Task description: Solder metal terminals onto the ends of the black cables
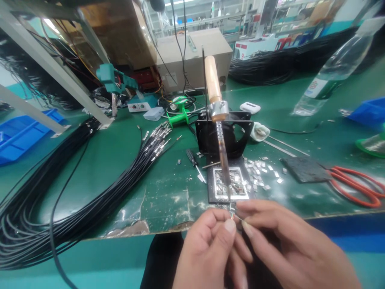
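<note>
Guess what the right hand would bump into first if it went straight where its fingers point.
Probably the small metal piece at the fingertips of the left hand; the right hand points that way, though depth is unclear.

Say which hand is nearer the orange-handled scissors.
Right. The right hand is on the near side of the scissors, slightly left of them, not touching; the left hand is farther left, on the right hand's other side.

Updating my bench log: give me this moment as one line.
Left hand: pinches small connector | Right hand: pinches thin wire | Soldering iron: tip near connector | White-rimmed tray: small parts | Black cables: left
</note>
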`<state>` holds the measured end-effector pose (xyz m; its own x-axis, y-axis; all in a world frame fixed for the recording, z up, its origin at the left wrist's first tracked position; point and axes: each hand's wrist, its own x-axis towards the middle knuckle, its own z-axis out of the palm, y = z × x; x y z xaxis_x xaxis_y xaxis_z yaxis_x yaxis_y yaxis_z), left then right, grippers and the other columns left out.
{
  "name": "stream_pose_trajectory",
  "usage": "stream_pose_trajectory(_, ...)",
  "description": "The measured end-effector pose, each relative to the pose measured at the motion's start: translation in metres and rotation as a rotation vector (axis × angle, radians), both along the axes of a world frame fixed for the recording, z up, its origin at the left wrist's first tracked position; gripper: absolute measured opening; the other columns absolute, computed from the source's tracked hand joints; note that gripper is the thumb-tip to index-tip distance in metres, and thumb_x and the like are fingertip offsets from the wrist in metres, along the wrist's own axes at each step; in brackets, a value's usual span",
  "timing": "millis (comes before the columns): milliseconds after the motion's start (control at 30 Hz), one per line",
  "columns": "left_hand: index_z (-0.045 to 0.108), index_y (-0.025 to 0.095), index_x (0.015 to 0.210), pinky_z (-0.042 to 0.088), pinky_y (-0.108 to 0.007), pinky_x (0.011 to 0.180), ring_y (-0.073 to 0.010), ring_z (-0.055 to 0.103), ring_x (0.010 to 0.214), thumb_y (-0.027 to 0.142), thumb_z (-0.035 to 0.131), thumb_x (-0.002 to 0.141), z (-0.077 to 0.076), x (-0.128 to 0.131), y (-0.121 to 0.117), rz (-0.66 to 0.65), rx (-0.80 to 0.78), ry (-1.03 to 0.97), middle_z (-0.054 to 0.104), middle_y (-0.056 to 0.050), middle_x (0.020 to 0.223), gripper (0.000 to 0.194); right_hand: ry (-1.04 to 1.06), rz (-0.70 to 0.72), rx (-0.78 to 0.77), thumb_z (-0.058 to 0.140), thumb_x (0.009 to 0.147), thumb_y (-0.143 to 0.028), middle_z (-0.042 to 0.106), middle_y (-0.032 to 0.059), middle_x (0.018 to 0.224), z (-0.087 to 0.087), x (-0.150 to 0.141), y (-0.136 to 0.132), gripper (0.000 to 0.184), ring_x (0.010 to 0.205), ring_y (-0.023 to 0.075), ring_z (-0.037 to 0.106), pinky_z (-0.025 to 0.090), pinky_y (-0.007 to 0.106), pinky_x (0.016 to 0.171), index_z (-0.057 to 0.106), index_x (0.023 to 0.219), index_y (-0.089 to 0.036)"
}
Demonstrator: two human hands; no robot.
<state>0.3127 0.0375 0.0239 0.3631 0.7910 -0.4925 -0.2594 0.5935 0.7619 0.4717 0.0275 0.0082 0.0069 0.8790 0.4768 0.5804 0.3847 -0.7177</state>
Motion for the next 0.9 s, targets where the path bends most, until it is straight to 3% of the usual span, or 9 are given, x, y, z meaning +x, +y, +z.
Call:
stream_pose_trajectory(467,0.055,0.014,0.091,0.033,-0.012,0.04,-0.0013,0.047,0.038,0.056,0.076,0.085,0.0,0.001,0.011,-0.002,-0.029,-0.019,0.059,0.005,0.059,0.047,-0.002,0.009,0.017,0.064,0.092,-0.023,0.08,-0.0066,0.101,0.001,-0.003,0.009,0.015,0.086,0.0053,0.078,0.057,0.007,0.087,0.071,0.08,-0.028)
stream_pose_trajectory(667,0.054,0.015,0.089,0.031,-0.011,0.038,-0.0003,0.043,0.036,0.059,0.079,0.081,0.002,0.001,0.013,-0.005,-0.047,-0.018,0.059,0.005,0.058,0.052,-0.085,0.059,-0.052,0.068,0.093,-0.024,0.077,-0.0078,0.111,-0.003,0.004,0.009,0.008,0.098,0.0052,0.077,0.057,0.009,0.091,0.072,0.091,-0.031)
stream_pose_trajectory(900,0.055,0.015,0.089,0.031,-0.012,0.038,-0.0013,0.044,0.036,0.06,0.079,0.081,0.003,0.002,0.015,-0.004,-0.031,-0.016,0.056,0.006,0.057,0.052,-0.052,0.044,-0.078,0.068,0.095,-0.026,0.077,-0.0097,0.111,-0.001,0.002,0.01,0.008,0.099,0.0051,0.076,0.057,0.009,0.092,0.071,0.091,-0.032)
